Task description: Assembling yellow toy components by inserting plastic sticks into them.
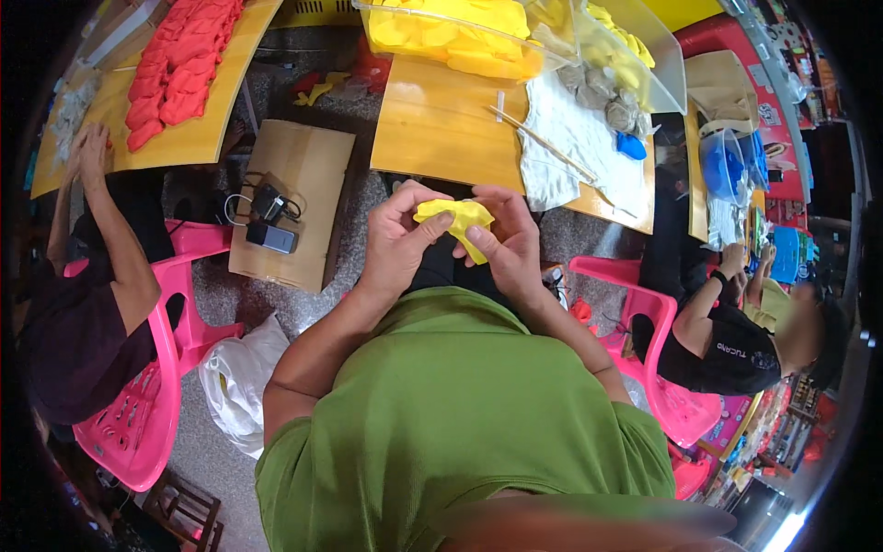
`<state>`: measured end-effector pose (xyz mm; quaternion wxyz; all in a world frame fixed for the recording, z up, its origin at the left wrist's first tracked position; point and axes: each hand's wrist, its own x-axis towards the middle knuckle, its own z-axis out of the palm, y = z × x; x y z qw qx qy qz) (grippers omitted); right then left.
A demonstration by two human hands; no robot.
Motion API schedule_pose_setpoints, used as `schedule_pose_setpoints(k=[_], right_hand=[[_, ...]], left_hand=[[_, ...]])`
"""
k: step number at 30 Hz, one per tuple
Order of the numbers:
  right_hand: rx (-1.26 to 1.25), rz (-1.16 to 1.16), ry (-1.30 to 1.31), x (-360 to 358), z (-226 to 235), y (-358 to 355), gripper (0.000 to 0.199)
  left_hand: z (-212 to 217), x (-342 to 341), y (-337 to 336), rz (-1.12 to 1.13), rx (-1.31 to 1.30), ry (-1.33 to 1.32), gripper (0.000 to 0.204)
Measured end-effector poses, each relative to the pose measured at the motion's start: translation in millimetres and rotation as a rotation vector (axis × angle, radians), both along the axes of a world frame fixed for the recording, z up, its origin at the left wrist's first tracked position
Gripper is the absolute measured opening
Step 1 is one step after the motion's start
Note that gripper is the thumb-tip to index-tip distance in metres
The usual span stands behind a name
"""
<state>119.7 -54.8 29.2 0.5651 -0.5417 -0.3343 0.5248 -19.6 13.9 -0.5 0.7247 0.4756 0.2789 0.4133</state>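
Both hands hold a small, soft yellow fabric piece [457, 217] between them, just in front of the near table edge. My left hand [397, 237] pinches its left end, the thumb pressed on top. On the other side, my right hand [511, 241] grips it with thumb and fingers, and a yellow tip hangs below the thumb. The fingers behind the piece are partly hidden. Ahead on the wooden table [441, 120] stands a clear plastic bin [386, 37] full of similar yellow pieces.
A white cloth [561, 120] with a thin wooden stick [552, 147] lies right of the table's middle, near a blue object [631, 146]. A cardboard box [303, 175] carrying a black charger stands left. Co-workers sit on pink chairs [170, 368] at both sides; red pieces [184, 69] cover the left table.
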Motion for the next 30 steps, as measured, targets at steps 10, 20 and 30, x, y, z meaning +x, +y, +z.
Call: schedule_pose_setpoints(k=[10, 20, 30], right_hand=[[0.233, -0.055, -0.172, 7.3, -12.0, 1.0, 0.010], [0.556, 0.105, -0.801, 19.0, -4.7, 3.8, 0.017], [0.705, -0.063, -0.985, 18.4, 5.6, -4.9, 0.014]], left_hand=[[6.6, 7.2, -6.4, 0.000, -0.229, -0.131, 0.030], [3.1, -4.0, 1.1, -0.229, -0.078, -0.058, 0.029], [19.2, -1.2, -4.9, -0.237, -0.155, -0.022, 0.029]])
